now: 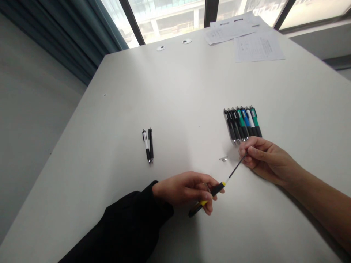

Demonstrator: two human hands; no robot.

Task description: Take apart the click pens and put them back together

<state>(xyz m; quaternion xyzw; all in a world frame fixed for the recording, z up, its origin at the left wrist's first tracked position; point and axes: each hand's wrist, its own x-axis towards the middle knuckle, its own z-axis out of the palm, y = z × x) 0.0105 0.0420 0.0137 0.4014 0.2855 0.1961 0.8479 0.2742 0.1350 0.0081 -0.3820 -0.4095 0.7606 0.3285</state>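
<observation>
In the lower middle of the frame, the left hand [185, 188] holds a yellow-and-black pen barrel [218, 189], its fingers loosely curled around it and the thumb pressed on its side. A thin dark rod [237, 167], apparently an ink refill, slants up and right from the barrel's mouth. Right of center, the right hand [270, 160] pinches the rod's upper end between thumb and forefinger, the other fingers bent in together.

The barrel should be light and stiff, and its black grip section looks the surest place to hold. The rod is probably light too but slimmer, apt to bend or roll away; it is best taken near an end, without squeezing hard.

Small metal pieces [225, 159] lie on the white table [178, 95] near the right fingertips, with a row of pens [241, 118] just above. Two pens [146, 140] lie left of center. Pale label patches on pens and print on the papers [259, 47] at upper right are too small to read; no brand is legible.
</observation>
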